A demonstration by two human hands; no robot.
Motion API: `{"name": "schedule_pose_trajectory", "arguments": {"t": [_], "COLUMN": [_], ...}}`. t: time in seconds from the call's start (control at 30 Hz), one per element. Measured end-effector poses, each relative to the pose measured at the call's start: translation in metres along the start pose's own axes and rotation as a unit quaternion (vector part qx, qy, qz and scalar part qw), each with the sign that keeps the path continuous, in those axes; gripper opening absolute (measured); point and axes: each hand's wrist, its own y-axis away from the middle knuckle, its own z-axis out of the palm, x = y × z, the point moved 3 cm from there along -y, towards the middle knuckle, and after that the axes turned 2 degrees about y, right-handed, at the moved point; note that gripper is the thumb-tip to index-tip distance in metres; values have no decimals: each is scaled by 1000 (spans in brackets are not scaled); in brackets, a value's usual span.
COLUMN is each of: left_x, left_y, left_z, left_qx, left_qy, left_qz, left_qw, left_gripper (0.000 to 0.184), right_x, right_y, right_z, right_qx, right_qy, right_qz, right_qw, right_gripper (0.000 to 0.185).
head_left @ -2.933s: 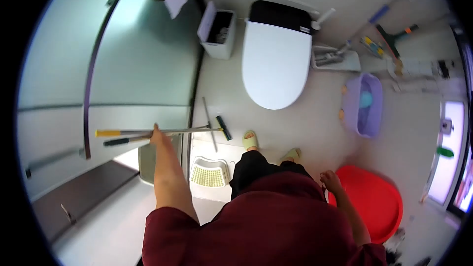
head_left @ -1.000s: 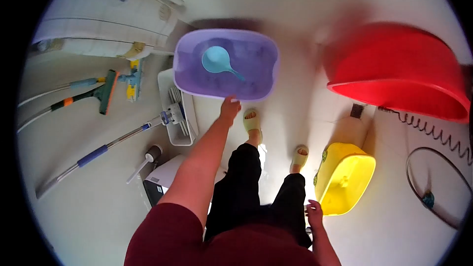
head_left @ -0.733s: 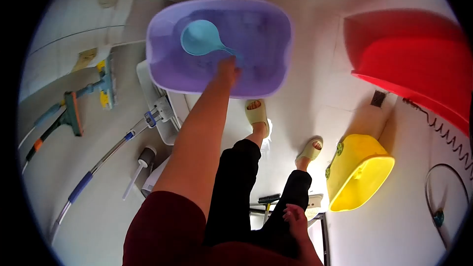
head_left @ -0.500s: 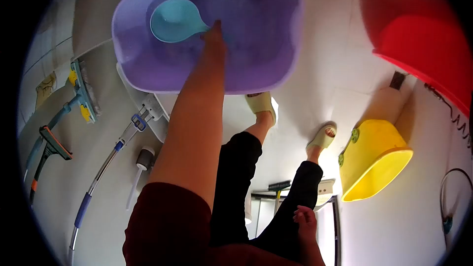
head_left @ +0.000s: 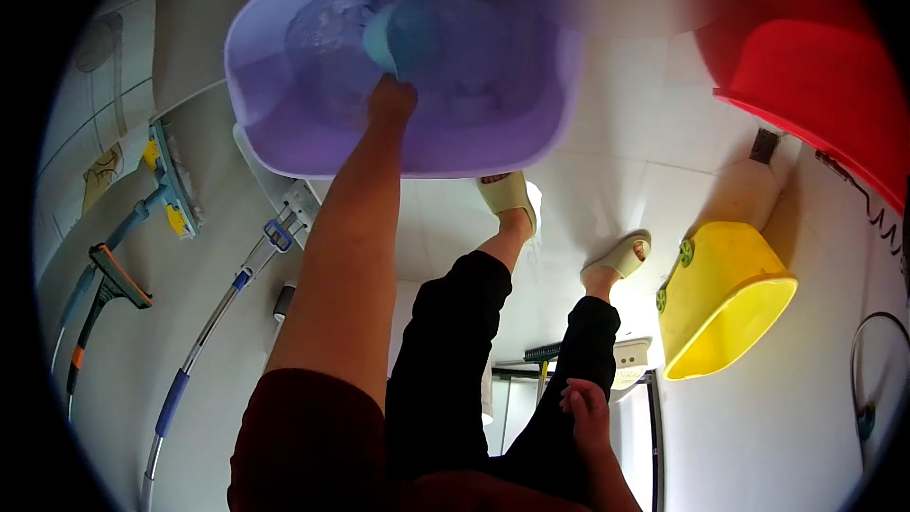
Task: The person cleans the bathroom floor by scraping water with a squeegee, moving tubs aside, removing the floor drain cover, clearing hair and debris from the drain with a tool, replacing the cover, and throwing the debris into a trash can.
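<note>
A light blue water dipper [head_left: 387, 41] is in my left hand [head_left: 391, 100], whose fingers are wrapped round its handle. Its bowl looks tilted and partly under the water inside a large purple tub [head_left: 379, 154]. Ripples show in the water to the left of the bowl. My right hand [head_left: 588, 410] hangs low beside my right leg, its fingers loosely bent and a little apart, with nothing visible in them.
A yellow bucket [head_left: 725, 294] lies on its side to the right, below a red basin [head_left: 815, 85]. Along the left are a flat mop [head_left: 171, 180], a squeegee [head_left: 118, 277] and a long-handled mop [head_left: 194, 356]. My slippered feet stand near the tub.
My left hand has drawn down and slightly left. The dipper, with its round bowl facing up before, has moved right and tipped into the water. My right hand has barely moved.
</note>
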Motion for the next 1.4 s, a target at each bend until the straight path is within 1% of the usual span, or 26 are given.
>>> {"name": "schedule_pose_trajectory", "arguments": {"t": [0.03,0.07,0.17,0.23,0.27,0.33,0.4,0.47,0.53,0.57,0.6,0.67,0.7,0.73,0.8,0.83,0.87,0.9,0.93,1.0,1.1,1.13,1.17,1.27,1.33,1.4], "left_x": [-3,1,18,19,22,22,28,54,71,89,100,129,142,149,136,155,163,171,181,193,187,175,159,109,73,41], "left_y": [-6,-6,69,120,147,201,256,329,384,420,449,512,536,556,569,597,621,644,667,707,712,697,678,637,616,606], "left_z": [7,11,-17,-36,-47,-60,-66,-77,-75,-78,-75,-67,-59,-45,3,8,14,21,28,18,-9,-17,-26,-77,-109,-134], "left_qx": [-80,-159,-169,-177,-185,-168,-172,-184,-211,-224,-230,-280,-254,-223,-262,-310,-356,-399,-374,-479,-394,-371,-342,-266,-207,-181], "left_qy": [179,350,463,482,475,437,434,402,377,362,342,320,295,270,259,249,203,157,174,55,-16,5,-2,-21,-46,-64], "left_qz": [-47,-91,-75,-78,-26,-23,9,86,105,130,106,127,210,292,343,399,411,424,528,433,479,471,485,409,384,353], "left_qw": [979,918,867,855,860,884,884,893,896,896,905,896,897,890,864,826,814,798,742,762,784,800,805,873,899,916], "left_gripper": [28,30,32,35,35,30,21,17,15,20,38,46,47,48,55,61,63,67,74,73,64,51,46,41,41,41], "right_x": [0,-2,-12,-22,-31,-50,-58,-73,-89,-97,-104,-106,-116,-103,-64,-50,-36,-22,-6,38,74,79,90,99,89,68], "right_y": [0,3,10,10,6,-2,-14,-11,-12,-3,6,23,53,56,50,57,66,74,84,71,87,95,94,97,94,80], "right_z": [-3,-6,-18,-23,-22,-19,-6,6,16,17,12,-5,-28,-44,-69,-92,-119,-147,-176,-222,-293,-312,-329,-364,-376,-382], "right_qx": [0,1,-3,-15,-35,-58,-75,-131,-154,-141,-151,-253,-214,-183,-126,-100,-75,-58,-42,47,67,74,76,103,115,139], "right_qy": [4,5,20,45,89,168,141,21,-21,-99,-127,-238,-256,-300,-383,-385,-387,-388,-388,-405,-385,-375,-387,-412,-429,-469], "right_qz": [-10,-20,-49,-70,-105,-169,-233,-272,-247,-267,-263,-142,-131,-163,-228,-235,-244,-220,-193,-236,-213,-195,-191,-174,-166,-116], "right_qw": [1000,1000,999,996,990,969,959,953,956,948,944,927,934,922,886,887,886,893,900,882,895,903,899,889,881,864], "right_gripper": [20,20,19,18,18,17,18,22,33,43,47,44,43,43,44,41,39,35,32,24,18,16,14,11,11,14]}}
